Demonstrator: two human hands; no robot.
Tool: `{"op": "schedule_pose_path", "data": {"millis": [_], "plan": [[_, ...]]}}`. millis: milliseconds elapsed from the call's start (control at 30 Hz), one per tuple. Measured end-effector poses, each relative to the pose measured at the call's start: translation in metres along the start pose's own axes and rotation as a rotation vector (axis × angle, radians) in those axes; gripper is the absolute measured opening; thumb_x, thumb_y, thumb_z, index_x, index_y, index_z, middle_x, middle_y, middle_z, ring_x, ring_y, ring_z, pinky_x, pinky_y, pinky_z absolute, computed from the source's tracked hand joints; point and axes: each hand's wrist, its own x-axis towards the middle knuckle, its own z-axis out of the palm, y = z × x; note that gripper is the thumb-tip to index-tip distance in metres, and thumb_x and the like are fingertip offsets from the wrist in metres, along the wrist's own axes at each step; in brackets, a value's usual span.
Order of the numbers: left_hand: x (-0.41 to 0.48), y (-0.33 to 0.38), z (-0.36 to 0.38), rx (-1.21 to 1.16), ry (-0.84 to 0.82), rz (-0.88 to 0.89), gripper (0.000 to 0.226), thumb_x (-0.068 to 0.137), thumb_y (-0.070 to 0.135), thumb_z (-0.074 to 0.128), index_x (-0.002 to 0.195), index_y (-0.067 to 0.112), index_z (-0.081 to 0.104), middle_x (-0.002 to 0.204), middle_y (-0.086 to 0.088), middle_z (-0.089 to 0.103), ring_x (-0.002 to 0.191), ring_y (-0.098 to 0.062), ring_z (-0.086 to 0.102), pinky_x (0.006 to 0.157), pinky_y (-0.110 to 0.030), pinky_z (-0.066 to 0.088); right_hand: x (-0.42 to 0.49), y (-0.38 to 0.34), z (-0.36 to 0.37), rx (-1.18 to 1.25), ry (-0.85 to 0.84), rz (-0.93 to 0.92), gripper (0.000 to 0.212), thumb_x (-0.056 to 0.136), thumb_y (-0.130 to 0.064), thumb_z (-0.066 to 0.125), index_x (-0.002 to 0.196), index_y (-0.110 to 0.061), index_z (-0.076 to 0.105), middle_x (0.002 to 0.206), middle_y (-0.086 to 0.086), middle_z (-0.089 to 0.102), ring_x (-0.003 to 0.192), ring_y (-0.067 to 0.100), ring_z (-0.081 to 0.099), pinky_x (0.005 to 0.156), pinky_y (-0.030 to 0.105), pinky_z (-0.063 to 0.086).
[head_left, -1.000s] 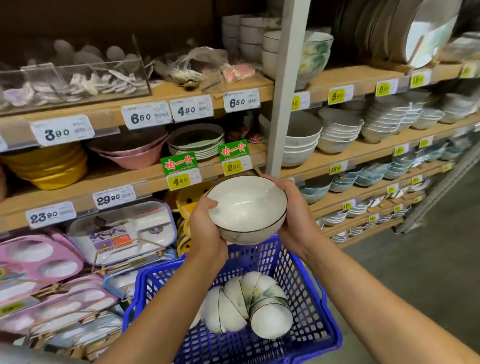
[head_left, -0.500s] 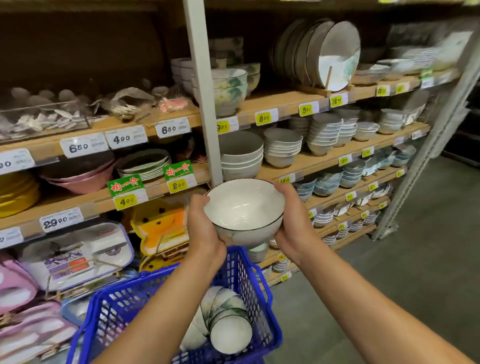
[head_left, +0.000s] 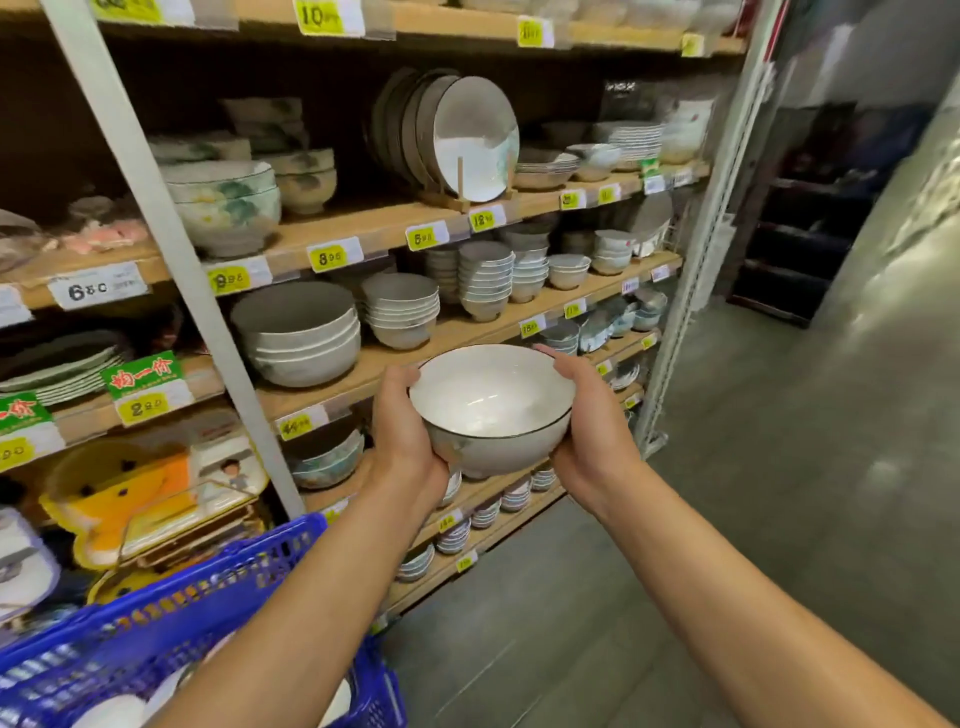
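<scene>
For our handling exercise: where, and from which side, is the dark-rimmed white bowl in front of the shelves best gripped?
By its curved outer wall just under the rim, from left and right together, as the left hand and right hand cup the white bowl now. It is upright, wide, smooth and handleless, so opposed palms likely hold steadier than a rim pinch.

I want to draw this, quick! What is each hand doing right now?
Left hand: holding the white bowl, fingers curled round its left side.
Right hand: holding the same bowl, curled round its right side.
</scene>
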Motion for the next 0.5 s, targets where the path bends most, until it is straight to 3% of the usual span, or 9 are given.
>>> {"op": "schedule_pose_path", "data": {"millis": [67,233,367,500], "plan": [[0.005,-0.007,0.016,0.018,-0.029,-0.006,0.027,0.087,0.026,0.038,0.082,0.013,0.062,0.069,-0.002,0.073,0.058,-0.016,0.069,0.049,-0.022,0.053,0.004,-0.008,-0.015,0.012,0.030,-0.003,0.030,0.096,-0.022,0.039,0.107,-0.024,0.067,0.099,-0.001,0.075,0.093,0.020,0.069,0.069,0.032,0.055],[0.024,-0.015,0.045,0.059,-0.033,-0.045,0.032,0.087,0.028,0.041,0.094,0.011,0.066,0.087,-0.008,0.073,0.084,-0.027,0.065,0.071,-0.033,0.050,0.022,-0.023,-0.033,0.030,0.075,-0.028,0.034,0.093,-0.018,0.038,0.109,-0.024,0.067,0.101,0.000,0.075,0.095,0.022,0.069,0.068,0.033,0.055],[0.055,-0.018,0.058,0.052,-0.036,-0.052,0.032,0.086,0.029,0.042,0.094,0.011,0.067,0.085,-0.008,0.074,0.083,-0.026,0.065,0.069,-0.033,0.050,0.049,-0.031,-0.035,0.035,0.102,-0.024,0.033,0.094,-0.019,0.039,0.115,-0.022,0.065,0.110,0.004,0.072,0.104,0.025,0.065,0.071,0.034,0.054],[0.096,-0.014,0.064,0.037,-0.065,-0.022,0.031,0.086,0.028,0.040,0.085,0.012,0.067,0.077,-0.005,0.074,0.074,-0.024,0.068,0.061,-0.028,0.053,0.089,-0.036,-0.025,0.011,0.100,-0.033,0.037,0.094,-0.018,0.037,0.120,-0.018,0.064,0.117,0.010,0.069,0.110,0.032,0.063,0.083,0.043,0.052]]}}
